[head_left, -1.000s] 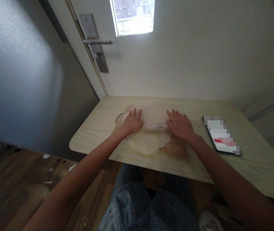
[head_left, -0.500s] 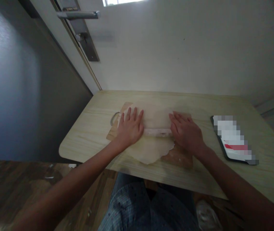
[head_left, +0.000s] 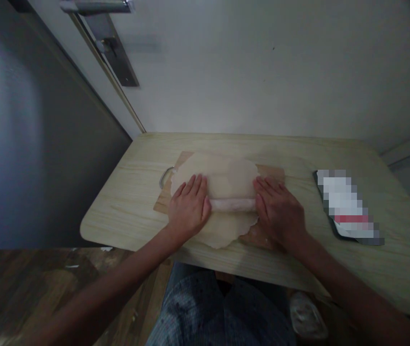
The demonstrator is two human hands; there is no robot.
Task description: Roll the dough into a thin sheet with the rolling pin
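Note:
A thin, pale sheet of rolled-out dough (head_left: 223,170) covers most of a wooden cutting board (head_left: 271,173) and hangs past its near edge. Across the dough lies a whitish rolling pin (head_left: 232,205), its ends hidden beneath my palms. My left hand (head_left: 188,204) presses flat on the pin's left end, fingers stretched forward and close together. On the right end rests my right hand (head_left: 280,206), palm down, with its fingers extended over the dough's edge. Neither hand wraps its fingers round the pin.
The board has a metal handle (head_left: 165,178) on its left. A phone (head_left: 347,204) lies at the right of the light wooden table (head_left: 118,192). Behind stands a white door (head_left: 219,72) with a lever handle (head_left: 97,6). A clear plastic bag or container (head_left: 307,317) is below the table.
Both hands and the rolling pin have moved a little toward me over the dough. My left fingers have drawn closer together. The view has shifted slightly.

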